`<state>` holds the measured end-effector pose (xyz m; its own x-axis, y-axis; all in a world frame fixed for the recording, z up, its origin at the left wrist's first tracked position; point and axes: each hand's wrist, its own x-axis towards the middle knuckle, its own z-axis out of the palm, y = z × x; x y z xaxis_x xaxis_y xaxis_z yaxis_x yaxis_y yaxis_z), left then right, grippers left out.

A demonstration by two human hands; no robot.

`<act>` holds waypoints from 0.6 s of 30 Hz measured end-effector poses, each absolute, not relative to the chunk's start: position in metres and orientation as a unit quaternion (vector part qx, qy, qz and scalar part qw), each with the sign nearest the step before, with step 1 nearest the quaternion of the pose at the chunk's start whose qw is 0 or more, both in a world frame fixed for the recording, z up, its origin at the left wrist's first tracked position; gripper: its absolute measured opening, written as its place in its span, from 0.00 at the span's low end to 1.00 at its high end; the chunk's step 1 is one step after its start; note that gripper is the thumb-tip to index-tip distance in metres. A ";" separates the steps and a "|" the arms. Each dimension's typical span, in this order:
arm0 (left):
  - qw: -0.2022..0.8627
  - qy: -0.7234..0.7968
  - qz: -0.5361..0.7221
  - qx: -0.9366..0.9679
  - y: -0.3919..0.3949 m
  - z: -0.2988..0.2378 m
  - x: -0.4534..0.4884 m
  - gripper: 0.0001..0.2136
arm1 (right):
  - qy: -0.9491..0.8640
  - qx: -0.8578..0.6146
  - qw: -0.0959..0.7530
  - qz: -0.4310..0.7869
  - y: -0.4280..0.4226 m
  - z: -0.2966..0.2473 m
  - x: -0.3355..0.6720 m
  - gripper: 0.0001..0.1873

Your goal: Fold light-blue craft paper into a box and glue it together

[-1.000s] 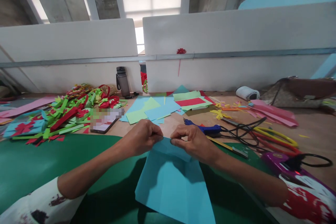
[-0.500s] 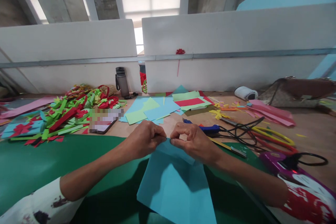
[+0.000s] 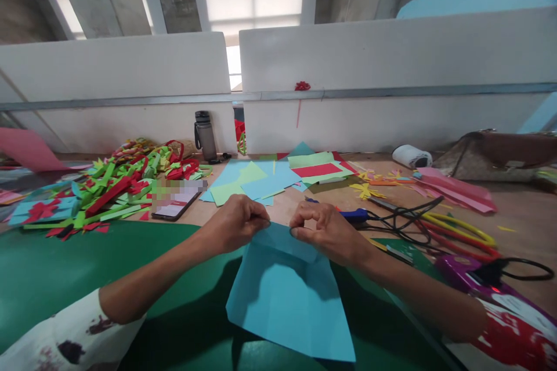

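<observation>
A sheet of blue paper [image 3: 287, 307] hangs between my hands above the green mat [image 3: 174, 301], its top edge folded over towards me. My left hand [image 3: 239, 221] is closed in a pinch on the fold's upper left corner. On the right, my right hand [image 3: 328, 232] pinches the same folded edge between thumb and index finger, with its knuckles bent. The lower part of the sheet spreads out wide and casts a shadow on the mat.
Red and green paper strips [image 3: 117, 185] pile up at left beside a phone [image 3: 178, 200] and a bottle [image 3: 204, 136]. Paper sheets [image 3: 270, 179] lie ahead. A blue-handled tool [image 3: 354, 216], black cable [image 3: 404, 220], scissors [image 3: 461, 229] and purple device [image 3: 461, 275] sit at right.
My hands have moved slightly apart along the folded edge. The bottom of the blue paper has lifted a little. At far left, a pink sheet has risen off the table.
</observation>
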<state>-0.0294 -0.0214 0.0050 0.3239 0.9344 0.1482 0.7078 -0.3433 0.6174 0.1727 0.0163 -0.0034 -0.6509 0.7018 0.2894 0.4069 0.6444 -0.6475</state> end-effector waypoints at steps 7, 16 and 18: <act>0.225 0.538 0.237 0.777 -0.022 0.003 -0.024 0.10 | -0.878 -0.331 0.253 0.236 0.014 -0.005 0.170 0.04; 0.393 0.516 0.271 0.711 -0.017 0.004 -0.020 0.16 | -0.879 -0.327 0.241 0.251 0.017 -0.004 0.171 0.13; 0.461 0.516 0.299 0.657 -0.017 0.004 -0.026 0.18 | -0.868 -0.350 0.242 0.256 0.020 -0.003 0.172 0.14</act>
